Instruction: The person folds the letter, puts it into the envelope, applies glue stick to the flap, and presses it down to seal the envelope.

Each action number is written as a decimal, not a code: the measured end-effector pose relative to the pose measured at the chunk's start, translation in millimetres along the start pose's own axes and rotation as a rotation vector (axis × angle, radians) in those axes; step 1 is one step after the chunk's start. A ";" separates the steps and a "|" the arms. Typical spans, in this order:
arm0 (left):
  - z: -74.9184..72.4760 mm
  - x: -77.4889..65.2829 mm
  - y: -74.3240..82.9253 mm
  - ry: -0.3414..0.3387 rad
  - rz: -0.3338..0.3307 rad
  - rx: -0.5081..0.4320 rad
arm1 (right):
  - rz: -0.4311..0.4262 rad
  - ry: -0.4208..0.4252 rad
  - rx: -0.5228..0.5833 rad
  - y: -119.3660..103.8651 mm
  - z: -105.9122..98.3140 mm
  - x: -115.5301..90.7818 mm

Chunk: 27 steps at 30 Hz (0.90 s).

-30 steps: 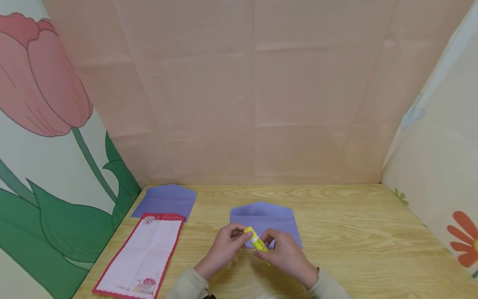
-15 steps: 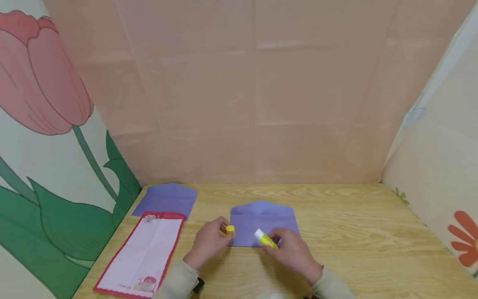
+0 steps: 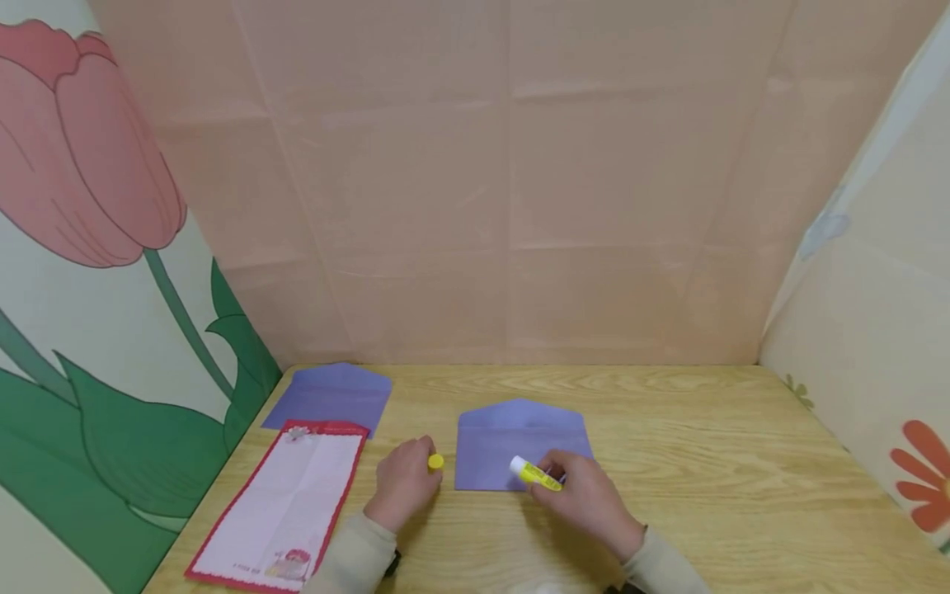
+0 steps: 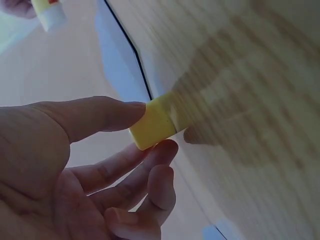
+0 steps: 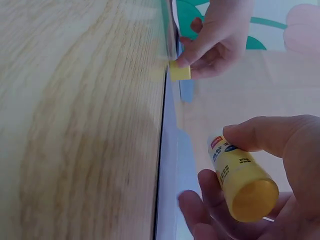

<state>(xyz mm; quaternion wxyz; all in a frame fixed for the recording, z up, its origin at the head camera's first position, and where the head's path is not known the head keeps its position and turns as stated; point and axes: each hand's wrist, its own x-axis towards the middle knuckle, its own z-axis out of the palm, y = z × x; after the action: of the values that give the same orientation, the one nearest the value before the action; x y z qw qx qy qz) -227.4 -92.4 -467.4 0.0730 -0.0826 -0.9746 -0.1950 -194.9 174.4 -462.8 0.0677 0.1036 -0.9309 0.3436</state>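
My left hand pinches a yellow glue stick cap between thumb and fingers, at or just over the tabletop. In the left wrist view the cap's reflection meets it on the wood. My right hand holds the uncapped glue stick, a yellow tube with a printed label, tilted with its white end towards the left. Below the stick lies a purple envelope with its pointed flap unfolded away from me. The right hand covers the envelope's near right corner.
At the far left lies a second purple envelope. A red-bordered white sheet of letter paper overlaps its near edge. Behind the wooden table rises a pinkish-beige backdrop, with flower-painted walls at both sides.
The cap has come off the glue stick. My left hand has carried it left and down to the table beside the envelope, while my right hand keeps the stick over the envelope.
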 end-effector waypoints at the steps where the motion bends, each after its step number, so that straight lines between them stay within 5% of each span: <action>1: 0.5 0.3 -0.1 -0.002 -0.004 -0.001 | 0.004 0.001 -0.001 0.3 -0.1 0.5; 7: -0.4 -3.6 8.7 -0.011 0.002 -0.033 | 0.020 0.010 0.003 1.7 -0.2 2.6; 11: -3.3 -12.7 23.1 0.010 0.118 -0.012 | 0.033 0.039 0.019 2.1 0.6 6.8; 17: -1.4 -24.0 40.7 -0.068 0.305 0.051 | 0.042 0.075 0.095 -0.3 3.8 21.0; 27: 9.8 -27.8 47.0 -0.152 0.382 0.158 | 0.079 0.045 0.172 -10.3 16.5 53.9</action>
<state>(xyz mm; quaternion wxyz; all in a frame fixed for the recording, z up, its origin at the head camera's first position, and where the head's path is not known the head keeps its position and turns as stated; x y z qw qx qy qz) -192.4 -49.5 -463.9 0.0411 -0.2744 -0.9561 -0.0939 -245.6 148.1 -458.2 0.0659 0.0642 -0.8996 0.4268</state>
